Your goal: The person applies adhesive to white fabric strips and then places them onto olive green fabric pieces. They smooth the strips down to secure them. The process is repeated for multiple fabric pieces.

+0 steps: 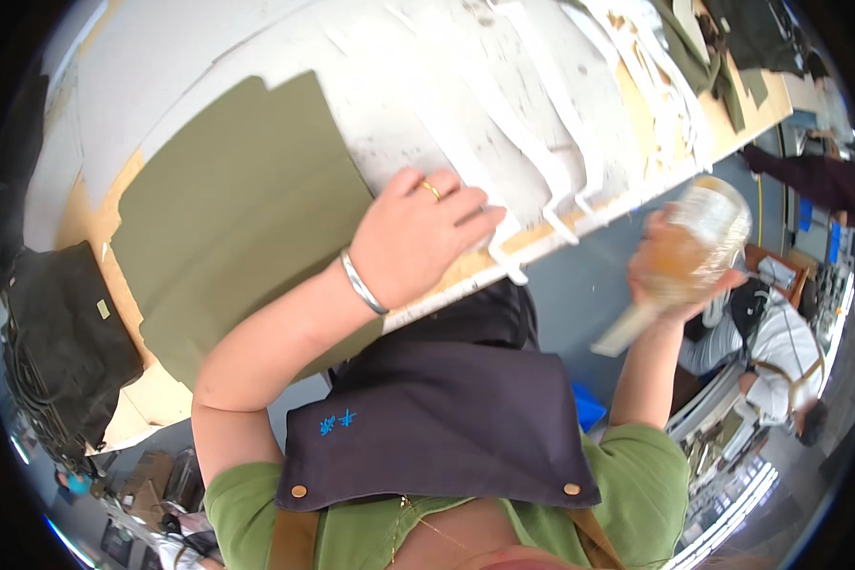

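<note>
Lying at the far left: a heap of black fabric [66,351] on the edge of the white, paint-marked worktable [389,114].
Olive cloth: a flat olive-green fabric panel [237,218] spreads over the table's left part, its near edge hanging toward the person.
Left hand: the left hand [418,237], with a gold ring and a silver bangle on the wrist, rests palm down at the table's near edge, fingers loosely spread and holding nothing, just right of the olive panel.
White strips: long white strips [541,142] lie across the table beside the fingertips.
Apron: a dark navy apron bib [446,418] covers the green shirt below.
Right hand: the right hand [670,275] is wrapped around a blurred clear plastic jar with amber contents [703,233], raised off the table's right edge.
Background right: a seated person in a white shirt [779,351].
</note>
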A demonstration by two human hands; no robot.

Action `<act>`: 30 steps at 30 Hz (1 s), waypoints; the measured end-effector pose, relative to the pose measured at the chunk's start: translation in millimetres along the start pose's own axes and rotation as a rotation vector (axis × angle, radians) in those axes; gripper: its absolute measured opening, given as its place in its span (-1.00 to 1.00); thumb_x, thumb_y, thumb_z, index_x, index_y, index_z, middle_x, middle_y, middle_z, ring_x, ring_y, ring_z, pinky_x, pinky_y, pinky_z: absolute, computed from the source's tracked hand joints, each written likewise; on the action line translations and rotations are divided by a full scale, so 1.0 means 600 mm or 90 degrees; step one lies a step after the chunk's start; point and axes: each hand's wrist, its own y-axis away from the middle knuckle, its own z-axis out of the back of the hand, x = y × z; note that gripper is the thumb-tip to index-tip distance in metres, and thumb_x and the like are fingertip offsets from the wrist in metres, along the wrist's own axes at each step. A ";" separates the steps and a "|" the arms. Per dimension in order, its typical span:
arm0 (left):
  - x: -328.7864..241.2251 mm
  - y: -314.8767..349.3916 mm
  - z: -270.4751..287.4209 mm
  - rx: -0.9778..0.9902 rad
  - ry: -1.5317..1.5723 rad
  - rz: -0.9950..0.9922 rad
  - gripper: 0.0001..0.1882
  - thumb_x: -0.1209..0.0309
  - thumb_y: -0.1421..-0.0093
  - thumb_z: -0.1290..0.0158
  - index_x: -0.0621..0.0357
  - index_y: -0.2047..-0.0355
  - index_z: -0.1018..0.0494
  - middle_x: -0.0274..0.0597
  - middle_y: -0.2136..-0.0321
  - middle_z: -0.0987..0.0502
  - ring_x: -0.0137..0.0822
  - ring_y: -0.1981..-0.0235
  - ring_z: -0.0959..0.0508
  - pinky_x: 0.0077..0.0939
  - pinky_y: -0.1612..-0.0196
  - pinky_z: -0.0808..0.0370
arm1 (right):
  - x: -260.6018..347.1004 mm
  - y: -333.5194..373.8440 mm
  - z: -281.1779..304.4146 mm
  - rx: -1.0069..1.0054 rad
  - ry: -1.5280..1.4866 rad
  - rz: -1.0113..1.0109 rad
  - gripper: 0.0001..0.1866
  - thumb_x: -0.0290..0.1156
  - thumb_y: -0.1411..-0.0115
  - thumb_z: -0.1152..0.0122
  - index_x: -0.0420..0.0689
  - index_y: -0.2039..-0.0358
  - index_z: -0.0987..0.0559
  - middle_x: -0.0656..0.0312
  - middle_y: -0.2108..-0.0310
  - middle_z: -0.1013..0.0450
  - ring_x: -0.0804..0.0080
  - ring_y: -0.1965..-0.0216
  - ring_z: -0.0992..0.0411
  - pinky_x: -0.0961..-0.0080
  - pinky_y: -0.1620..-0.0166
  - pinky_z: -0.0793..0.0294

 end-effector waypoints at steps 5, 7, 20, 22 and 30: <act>0.033 -0.037 0.028 -0.050 0.006 0.069 -0.56 0.33 -0.01 -0.20 -0.11 0.03 -0.49 -0.46 0.09 -0.48 -0.33 0.12 -0.41 -0.37 0.08 -0.27 | 0.063 -0.135 -0.039 0.001 -0.055 0.152 -0.03 0.14 0.17 -0.49 -0.14 -0.16 -0.30 0.16 0.04 -0.35 0.55 0.46 -0.32 0.69 0.47 -0.39; 0.063 -0.067 0.029 -0.136 -0.049 0.124 -0.54 0.32 -0.01 -0.20 -0.09 0.02 -0.48 -0.45 0.05 -0.46 -0.31 0.10 -0.40 -0.35 0.07 -0.27 | 0.042 -0.199 -0.045 -0.160 0.099 0.248 -0.09 0.11 0.18 -0.51 -0.05 -0.12 -0.34 0.18 0.00 -0.38 0.56 0.40 -0.33 0.68 0.49 -0.35; 0.130 -0.106 0.005 -0.184 -0.156 0.302 -0.50 0.21 -0.01 -0.21 0.04 0.02 -0.48 -0.36 0.00 -0.45 -0.31 0.06 -0.37 -0.32 0.06 -0.24 | -0.136 -0.458 -0.079 -0.139 0.452 0.111 -0.51 -0.02 -0.15 -0.28 -0.23 0.20 -0.46 0.19 0.47 -0.50 0.55 0.63 -0.40 0.65 0.60 -0.38; 0.129 -0.105 0.007 -0.186 -0.152 0.311 -0.51 0.21 -0.01 -0.21 0.04 0.02 -0.48 -0.36 0.01 -0.46 -0.31 0.07 -0.37 -0.33 0.06 -0.23 | -0.144 -0.468 -0.086 -0.109 0.517 0.096 -0.53 -0.02 -0.20 -0.22 -0.21 0.16 -0.44 0.21 0.44 -0.50 0.56 0.60 -0.41 0.65 0.57 -0.38; 0.131 -0.104 0.003 -0.213 -0.153 0.314 -0.50 0.20 0.00 -0.22 0.06 0.04 -0.48 -0.37 0.04 -0.47 -0.32 0.10 -0.38 -0.34 0.08 -0.22 | -0.155 -0.492 -0.095 -0.139 0.523 0.098 -0.52 -0.06 -0.08 -0.37 -0.25 0.28 -0.48 0.21 0.53 -0.48 0.58 0.66 -0.37 0.65 0.62 -0.36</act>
